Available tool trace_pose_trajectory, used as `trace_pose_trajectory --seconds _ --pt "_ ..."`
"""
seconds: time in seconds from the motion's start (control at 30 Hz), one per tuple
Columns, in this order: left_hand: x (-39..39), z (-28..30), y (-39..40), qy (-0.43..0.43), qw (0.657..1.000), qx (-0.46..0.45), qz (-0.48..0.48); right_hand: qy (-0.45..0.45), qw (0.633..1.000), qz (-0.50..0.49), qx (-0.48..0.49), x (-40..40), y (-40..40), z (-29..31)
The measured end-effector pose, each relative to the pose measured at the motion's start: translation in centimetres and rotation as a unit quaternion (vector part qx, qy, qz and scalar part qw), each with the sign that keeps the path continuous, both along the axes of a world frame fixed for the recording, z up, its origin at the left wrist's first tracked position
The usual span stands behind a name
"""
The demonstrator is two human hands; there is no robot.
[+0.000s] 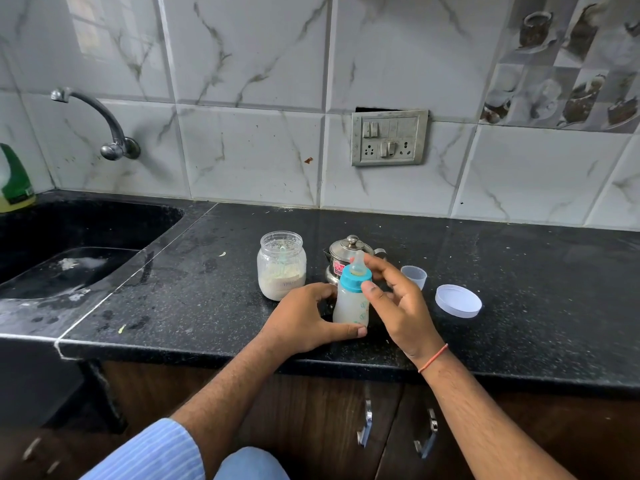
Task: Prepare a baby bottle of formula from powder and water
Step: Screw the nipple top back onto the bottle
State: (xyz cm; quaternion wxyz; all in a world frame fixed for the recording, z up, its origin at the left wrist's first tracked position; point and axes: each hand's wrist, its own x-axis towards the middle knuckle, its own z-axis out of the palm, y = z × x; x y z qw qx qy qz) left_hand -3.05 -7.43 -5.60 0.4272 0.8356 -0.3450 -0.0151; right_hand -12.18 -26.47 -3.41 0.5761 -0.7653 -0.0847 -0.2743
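A baby bottle [350, 304] holding cloudy white liquid stands upright on the black counter [207, 306], with a teal ring and teat on top. My left hand [308, 318] wraps around the bottle's base. My right hand [394, 299] is at the teal ring, thumb and fingers touching it, the other fingers spread. An open glass jar [281, 265] of pale powder with a scoop inside stands to the left. Behind the bottle sits a small steel pot with a lid [346, 251].
A clear bottle cap [414, 274] and a white jar lid [458, 301] lie to the right. A dark sink [69, 251] with a wall tap [104, 126] is on the left, a green bottle [14, 178] at its corner. A switchboard [389, 137] is on the tiled wall.
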Motion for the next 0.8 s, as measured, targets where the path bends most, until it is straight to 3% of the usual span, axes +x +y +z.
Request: trace_pose_trajectory --seconds 0.4,0.8 --pt "-0.15 0.12 0.06 -0.007 1.000 -0.002 0.001 -0.002 1.000 -0.013 -0.016 0.23 -0.01 -0.07" --pt "-0.40 0.41 0.41 0.008 0.999 -0.017 -0.050 0.026 0.998 0.056 0.027 0.02 0.31 0.26"
